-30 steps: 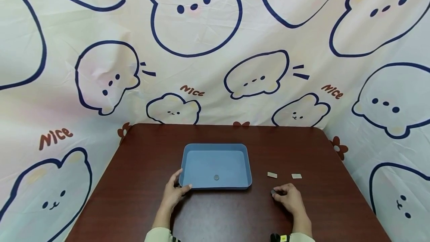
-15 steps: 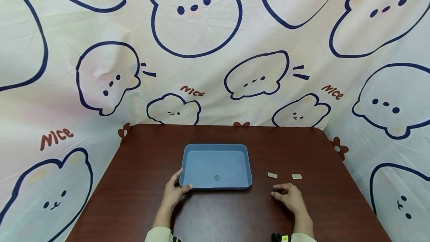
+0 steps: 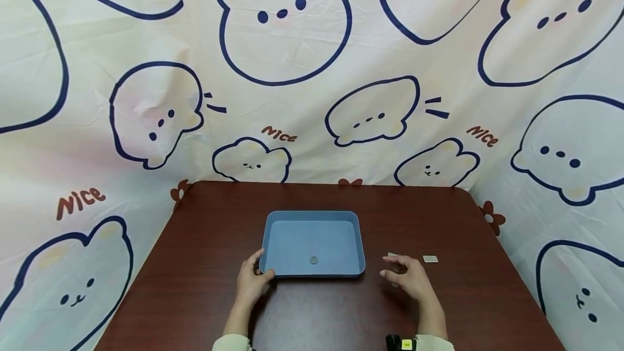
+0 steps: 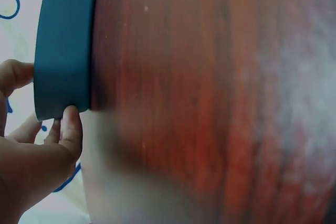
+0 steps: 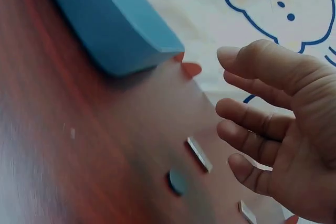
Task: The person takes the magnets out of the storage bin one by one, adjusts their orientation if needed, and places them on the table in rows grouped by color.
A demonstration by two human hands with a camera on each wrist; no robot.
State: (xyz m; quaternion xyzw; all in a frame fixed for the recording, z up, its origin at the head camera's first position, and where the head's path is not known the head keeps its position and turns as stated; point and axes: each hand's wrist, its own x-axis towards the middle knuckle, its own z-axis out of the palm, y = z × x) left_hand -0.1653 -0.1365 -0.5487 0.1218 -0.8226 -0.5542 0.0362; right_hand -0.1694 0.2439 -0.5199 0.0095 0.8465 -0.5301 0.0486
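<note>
A shallow blue tray [image 3: 292, 240] lies on the table with one small grey disc [image 3: 314, 260] inside it. My left hand [image 3: 251, 285] holds the tray's near left corner, thumb on the front side and fingers on the left side. To the right of the tray, my right hand [image 3: 411, 279] hovers with its fingers spread and nothing between them. Below it on the table is a dark round disc [image 5: 177, 182], mostly hidden by the hand in the head view. Beside that disc lies a small pale rectangular piece [image 5: 199, 155].
A second pale rectangular piece [image 3: 430, 259] lies to the right, past my right hand. The brown table [image 3: 322, 313] has a cloth with bear drawings [image 3: 302, 96] hanging behind it and at its sides.
My right hand has let go of the dark disc, spread its fingers and shifted slightly left above it. My left hand stays at the tray corner.
</note>
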